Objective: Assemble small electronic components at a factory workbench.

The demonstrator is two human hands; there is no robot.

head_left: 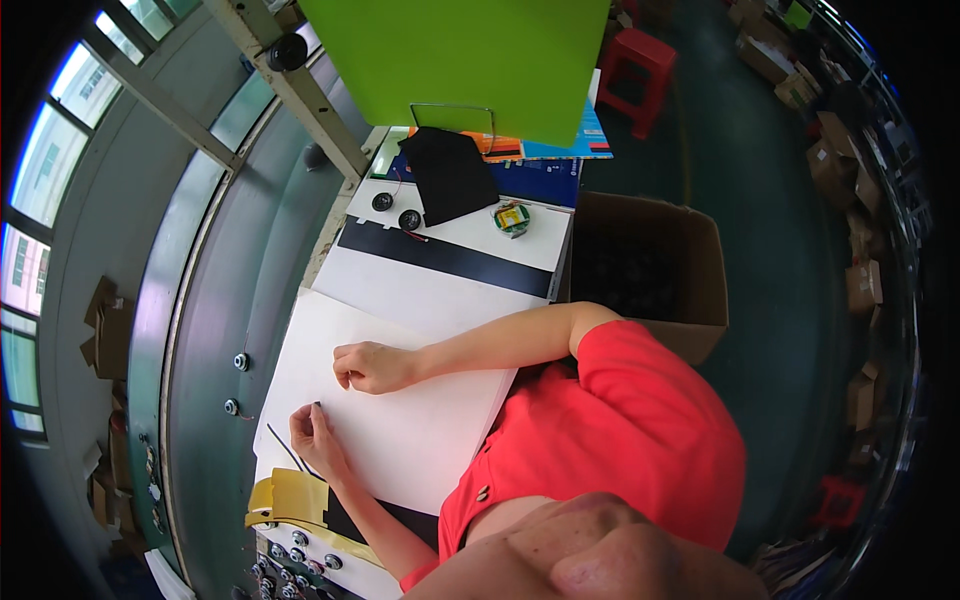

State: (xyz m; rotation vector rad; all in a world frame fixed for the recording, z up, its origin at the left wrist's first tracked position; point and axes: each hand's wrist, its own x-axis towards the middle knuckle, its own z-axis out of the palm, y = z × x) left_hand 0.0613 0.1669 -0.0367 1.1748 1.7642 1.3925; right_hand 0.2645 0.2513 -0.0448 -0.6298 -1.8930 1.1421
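Observation:
Both of my hands are over a white sheet [420, 440] on the workbench. My left hand [315, 440] is closed in a pinch on a small dark piece [317, 404] at its fingertips; its exact kind is too small to tell. My right hand [375, 367] lies just beyond it, fingers curled together, and whatever they may hold is hidden. Two thin black strips [283, 449] lie beside my left hand. Nearer to me are yellow film [285, 493] and a black sheet [350, 518], partly under my left forearm.
Several small round speaker-like parts [300, 540] cluster at the lower left; others [241, 361] sit on the green conveyor [215, 300]. Farther back are a black sheet piece [450, 175], a round yellow-green part [511, 219] and a green panel [460, 60]. A cardboard box [700, 330] stands right.

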